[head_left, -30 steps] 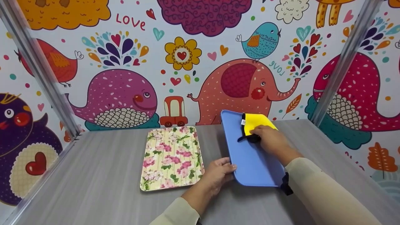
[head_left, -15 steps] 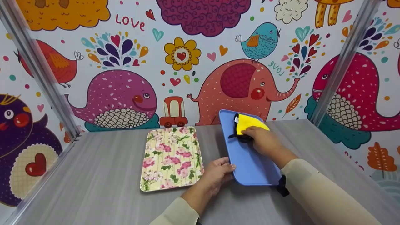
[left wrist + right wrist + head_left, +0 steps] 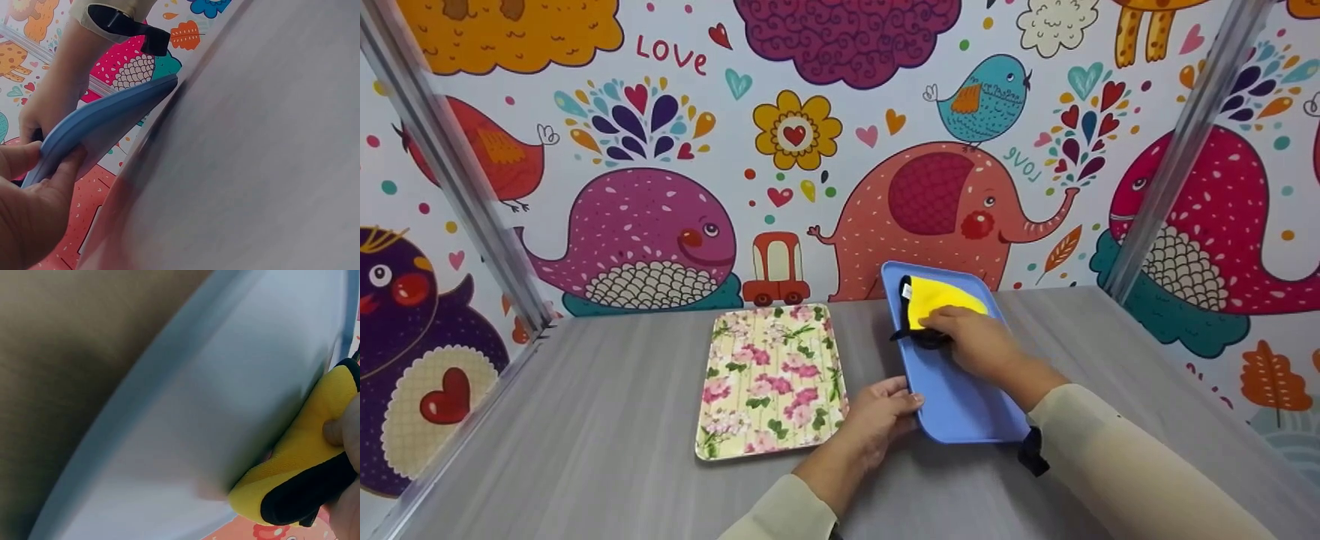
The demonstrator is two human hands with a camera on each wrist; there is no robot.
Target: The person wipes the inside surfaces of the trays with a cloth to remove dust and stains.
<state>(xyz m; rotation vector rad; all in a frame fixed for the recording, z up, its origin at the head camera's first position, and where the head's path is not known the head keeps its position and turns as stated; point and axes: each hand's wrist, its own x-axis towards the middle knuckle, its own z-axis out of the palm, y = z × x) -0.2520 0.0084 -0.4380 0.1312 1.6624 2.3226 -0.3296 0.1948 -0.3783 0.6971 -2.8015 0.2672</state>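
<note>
A blue tray (image 3: pixel 960 397) is held tilted above the table, its inner face toward me. My left hand (image 3: pixel 877 420) pinches its left edge, thumb on the inner side and fingers behind, as the left wrist view shows on the tray's rim (image 3: pixel 107 112). My right hand (image 3: pixel 971 337) grips a folded yellow cloth (image 3: pixel 941 296) with black edging and a small white tag. The cloth rests against the upper part of the tray. In the right wrist view the cloth (image 3: pixel 304 444) bunches under the fingers, close to the tray's surface (image 3: pixel 185 433).
A flowered tray (image 3: pixel 772 382) lies flat on the grey table (image 3: pixel 607 405), left of the blue one. Behind the table stands a wall (image 3: pixel 855 97) printed with cartoon animals. Metal posts (image 3: pixel 457 165) rise at the left and right corners.
My right hand has slid the yellow cloth leftward across the blue tray toward its upper left corner. The tray has turned slightly, while my left hand keeps its hold.
</note>
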